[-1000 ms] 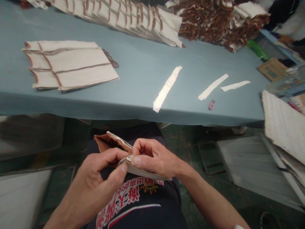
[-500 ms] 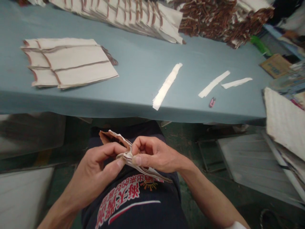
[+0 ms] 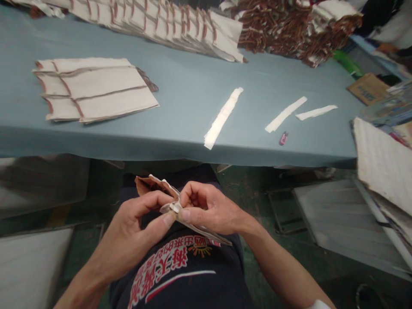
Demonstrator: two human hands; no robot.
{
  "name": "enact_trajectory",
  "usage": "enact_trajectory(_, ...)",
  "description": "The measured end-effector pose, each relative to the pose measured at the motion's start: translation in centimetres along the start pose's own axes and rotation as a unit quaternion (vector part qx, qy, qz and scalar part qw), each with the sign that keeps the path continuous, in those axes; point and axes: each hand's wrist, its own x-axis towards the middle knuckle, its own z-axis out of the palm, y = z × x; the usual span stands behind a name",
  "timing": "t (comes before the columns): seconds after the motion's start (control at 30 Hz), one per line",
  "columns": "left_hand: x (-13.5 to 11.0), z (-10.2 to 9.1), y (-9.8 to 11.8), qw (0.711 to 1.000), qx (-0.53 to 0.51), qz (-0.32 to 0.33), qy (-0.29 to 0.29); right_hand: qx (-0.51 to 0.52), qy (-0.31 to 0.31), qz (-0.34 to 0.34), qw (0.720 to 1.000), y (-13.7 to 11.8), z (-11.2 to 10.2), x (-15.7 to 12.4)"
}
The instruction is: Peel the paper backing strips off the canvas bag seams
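Over my lap, my left hand (image 3: 137,225) and my right hand (image 3: 214,209) meet at a folded cloth bundle (image 3: 146,185), white with brown edges. Both thumbs and index fingers pinch it near its middle, where a small white twisted part shows between the fingertips. Whether this is cloth or a paper strip I cannot tell. One end of the bundle sticks out at upper left, showing its brown inside, and the other passes below my right hand. My palms hide much of it.
On the blue-covered table (image 3: 180,98) lie stacked white cloths with brown trim (image 3: 99,90), paper strips (image 3: 223,119), two more strips (image 3: 286,113) and a small pink object (image 3: 283,138). A long row of cloths (image 3: 154,21) and a brown heap (image 3: 286,30) line the back.
My fingertips have shifted slightly right along the bundle, and the white part between them shows a little more. The table items appear slightly displaced as the camera moved.
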Motion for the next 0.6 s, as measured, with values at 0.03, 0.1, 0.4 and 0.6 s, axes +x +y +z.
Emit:
enact_trajectory(0.03, 0.08, 0.08, 0.22, 1.0, 0.004, -0.001, -0.001, 0.001, -0.002, 0.001, 1.0, -0.11, -0.02, -0.01)
enact_trajectory(0.1, 0.28, 0.19, 0.64, 1.0, 0.012, -0.001, -0.003, 0.003, -0.003, 0.002, 1.0, -0.27, -0.04, -0.03)
enact_trajectory(0.4, 0.34, 0.19, 0.35, 0.999, 0.037, 0.005, 0.009, -0.004, -0.006, -0.002, 1.0, -0.12, -0.23, 0.13)
enact_trajectory(0.6, 0.59, 0.47, 0.39, 0.999, 0.03, 0.007, 0.027, -0.04, 0.005, -0.004, 0.999, -0.61, -0.23, 0.04)
